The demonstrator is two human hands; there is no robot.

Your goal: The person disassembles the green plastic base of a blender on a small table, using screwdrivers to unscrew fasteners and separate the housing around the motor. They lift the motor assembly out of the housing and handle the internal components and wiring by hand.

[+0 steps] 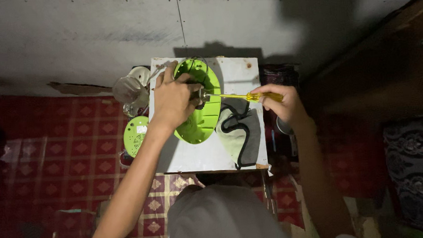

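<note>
1. Hands at work over a small white board (232, 151), seen straight down from the head camera, with the board sitting at the centre of the view.

2. Left hand (173, 100) is clamped over a lime-green round housing (203, 122), fingers curled across its top and wrapped about a dark metal part (201, 95) at its middle. A firm, closed hold.

3. The green housing stands tilted on its edge on the board, running from 12 o'clock down to about 7 o'clock of the board's centre.

4. Right hand (283, 102) is closed around the yellow handle of a screwdriver (249, 96), out at 3 o'clock of the housing. The shaft lies almost level, its tip pointing toward 9 o'clock and meeting the dark metal part under the left hand's fingers.

5. A pale cloth with dark trim (241, 129) lies crumpled on the board just beside the housing, at its 4 o'clock, below the screwdriver.

6. Off the board's left edge, at 9 o'clock, a second green round piece with vent slots (136, 135) rests on the floor; above it, at 10 o'clock, a clear plastic jug (129, 89) lies tipped over.

7. A red patterned mat (64, 155) covers the floor beneath all this, and a grey wall (96, 28) fills the view at 12 o'clock.
</note>
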